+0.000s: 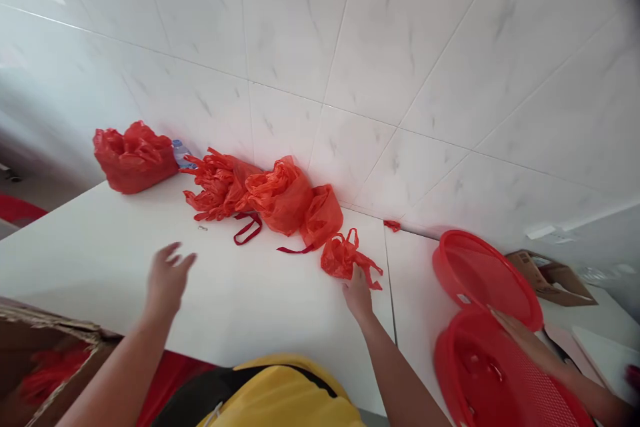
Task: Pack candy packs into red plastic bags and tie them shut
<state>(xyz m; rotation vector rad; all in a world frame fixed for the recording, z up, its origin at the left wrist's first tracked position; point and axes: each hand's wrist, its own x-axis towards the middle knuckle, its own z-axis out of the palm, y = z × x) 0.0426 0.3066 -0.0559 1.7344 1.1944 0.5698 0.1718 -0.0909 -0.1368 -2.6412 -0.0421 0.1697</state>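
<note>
Item, your right hand (358, 293): fingertips at the near edge of a small crumpled red bag (341, 257); whether the grip is closed on the plastic cannot be told. The bag lies on the white counter (250, 307), just left of a seam, its handles spread loosely.

Item, your left hand (167, 277): raised over the counter, grip open, fingers parted and holding nothing.

Item, beyond your hands along the tiled wall (285, 27): a row of bunched red bags (287, 197), a dark red strap (247, 230) looped in front. At its left end, a clear bluish plastic piece (183, 153), then a bulky red bag (135, 163).

Item, to your right: two round red baskets (485, 273), overlapping; another person's hand (525, 340) near their rims; an open cardboard box (550, 277) behind.

Item, lower left: a torn-edged carton (95, 347) with red plastic inside.
</note>
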